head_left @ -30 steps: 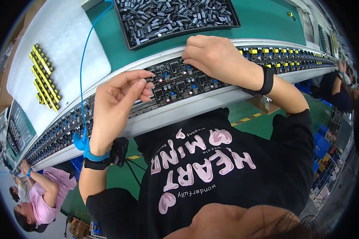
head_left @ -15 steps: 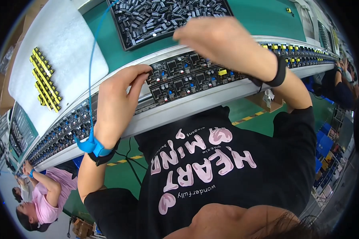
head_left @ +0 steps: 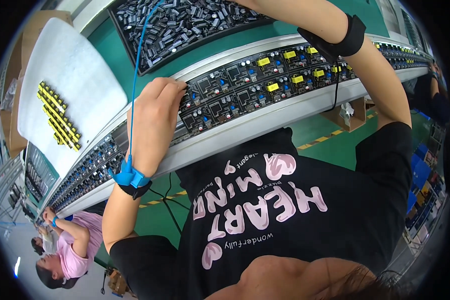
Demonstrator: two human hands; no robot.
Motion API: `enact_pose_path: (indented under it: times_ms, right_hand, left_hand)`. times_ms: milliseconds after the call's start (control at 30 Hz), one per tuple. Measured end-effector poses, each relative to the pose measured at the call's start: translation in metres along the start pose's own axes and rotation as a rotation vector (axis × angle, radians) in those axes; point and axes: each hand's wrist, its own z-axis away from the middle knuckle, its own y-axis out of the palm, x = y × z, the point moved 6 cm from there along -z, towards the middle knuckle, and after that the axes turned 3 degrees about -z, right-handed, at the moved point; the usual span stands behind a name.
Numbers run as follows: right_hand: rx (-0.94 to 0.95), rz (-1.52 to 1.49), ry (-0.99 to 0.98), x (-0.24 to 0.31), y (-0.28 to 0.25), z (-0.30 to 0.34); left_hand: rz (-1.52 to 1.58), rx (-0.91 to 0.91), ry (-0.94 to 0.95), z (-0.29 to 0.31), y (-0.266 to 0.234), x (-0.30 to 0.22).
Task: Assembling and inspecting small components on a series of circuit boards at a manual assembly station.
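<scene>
A row of black circuit boards (head_left: pixel 216 86), carrying small blue and white parts, lies in the metal rail (head_left: pixel 225 129) before me. My left hand (head_left: pixel 157 117) is closed, its fingertips pinching the left end of the boards at their far corner. Yellow block-shaped components (head_left: pixel 272 87) stand on the boards farther right. My right hand (head_left: pixel 257 4) reaches over the near side of a black tray (head_left: pixel 135 55) heaped with dark cylindrical capacitors (head_left: pixel 185 30). The top edge of the picture cuts off its fingers, so what they hold is hidden.
At the left, a white foam sheet (head_left: pixel 70 60) bears rows of yellow components (head_left: pixel 59 116). More boards (head_left: pixel 87 162) line the rail to the left. A blue cord (head_left: pixel 134 100) runs up from my left wrist. A person in pink (head_left: pixel 75 245) sits at lower left.
My right hand has moved up and away from above the boards to the tray, uncovering the yellow components. My left hand stays at the boards' end, its fingers now more bunched.
</scene>
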Motion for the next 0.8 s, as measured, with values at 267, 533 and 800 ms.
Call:
enact_pose_path:
  times_ms: [267, 533, 800]
  right_hand:
    - [-0.154, -0.36, 0.028, 0.0, -0.012, 0.014]
    - [0.166, -1.498, 0.434, 0.016, 0.011, 0.036]
    - [0.202, -1.443, 0.492, 0.04, 0.016, 0.054]
  left_hand:
    - [-0.159, 0.074, 0.111, -0.001, 0.003, -0.011]
    - [-0.104, 0.073, 0.092, -0.017, -0.013, -0.009]
    - [-0.1, -0.157, 0.121, -0.074, -0.028, 0.03]
